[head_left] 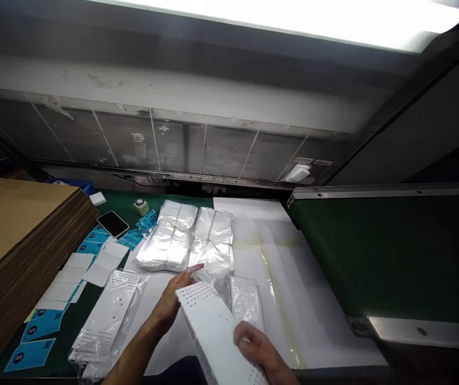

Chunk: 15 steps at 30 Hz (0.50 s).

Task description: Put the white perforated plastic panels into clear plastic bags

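My right hand [255,345] grips a white perforated panel [217,326] by its right edge, thumb on top. The panel slants from the upper left toward the front edge. My left hand [173,294] pinches the mouth of a clear plastic bag [209,275] just beyond the panel's far end. Behind it lie two tied bundles of clear bags, the left bundle [169,235] and the right bundle [213,235]. Bagged white panels [109,310] are piled left of my left arm. Another bagged panel [246,299] rests right of the held one.
Stacked cardboard [24,267] stands at the far left. Beside it are blue labels [31,354], white papers [107,262], a phone [113,223] and a small jar [141,206]. A green conveyor belt [405,251] runs at the right. A bright lamp hangs overhead.
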Each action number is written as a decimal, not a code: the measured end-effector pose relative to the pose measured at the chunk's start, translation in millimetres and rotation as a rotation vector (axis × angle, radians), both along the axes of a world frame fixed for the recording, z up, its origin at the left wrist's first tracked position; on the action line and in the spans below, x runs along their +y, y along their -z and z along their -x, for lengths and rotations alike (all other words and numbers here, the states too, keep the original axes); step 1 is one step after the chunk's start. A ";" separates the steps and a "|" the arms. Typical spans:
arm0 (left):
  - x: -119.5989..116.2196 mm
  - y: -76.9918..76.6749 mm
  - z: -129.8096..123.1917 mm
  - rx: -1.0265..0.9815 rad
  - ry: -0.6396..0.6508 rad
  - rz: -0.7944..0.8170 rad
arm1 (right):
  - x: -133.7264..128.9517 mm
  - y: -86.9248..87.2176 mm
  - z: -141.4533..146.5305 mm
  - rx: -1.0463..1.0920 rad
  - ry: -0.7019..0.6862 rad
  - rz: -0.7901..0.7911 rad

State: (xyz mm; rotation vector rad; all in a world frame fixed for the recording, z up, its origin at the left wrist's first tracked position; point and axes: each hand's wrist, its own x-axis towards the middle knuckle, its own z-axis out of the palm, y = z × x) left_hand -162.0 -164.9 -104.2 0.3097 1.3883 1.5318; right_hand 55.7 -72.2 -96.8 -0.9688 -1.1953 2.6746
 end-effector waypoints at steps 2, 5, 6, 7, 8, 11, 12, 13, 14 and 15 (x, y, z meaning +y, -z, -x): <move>-8.6 -2.9 -0.8 -0.047 0.014 -0.027 | -0.4 4.3 3.8 -0.031 0.050 0.000; -16.8 -3.1 -13.4 -0.047 -0.076 -0.031 | -11.9 2.7 11.7 -0.114 0.092 -0.072; -18.7 -2.3 -19.5 -0.035 -0.140 -0.007 | -19.1 0.7 15.3 -0.141 0.119 -0.127; -20.8 -1.1 -25.6 -0.021 -0.205 0.021 | -26.9 -1.6 18.8 -0.164 0.151 -0.190; -23.3 0.5 -31.1 -0.004 -0.264 0.048 | -34.2 -3.7 21.8 -0.182 0.181 -0.247; -33.9 8.3 -41.7 0.011 -0.339 0.070 | -42.3 -5.4 24.6 -0.242 0.148 -0.349; -37.5 11.7 -43.4 -0.018 -0.332 0.054 | -38.5 -3.6 23.9 -0.270 0.105 -0.362; -40.5 15.3 -44.7 -0.048 -0.321 0.044 | -31.7 -0.6 23.3 -0.291 0.070 -0.385; -42.4 18.6 -45.8 -0.069 -0.308 0.041 | -22.8 3.5 23.4 -0.303 0.046 -0.420; -43.2 21.4 -46.8 -0.080 -0.292 0.039 | -12.9 8.1 24.8 -0.302 0.036 -0.466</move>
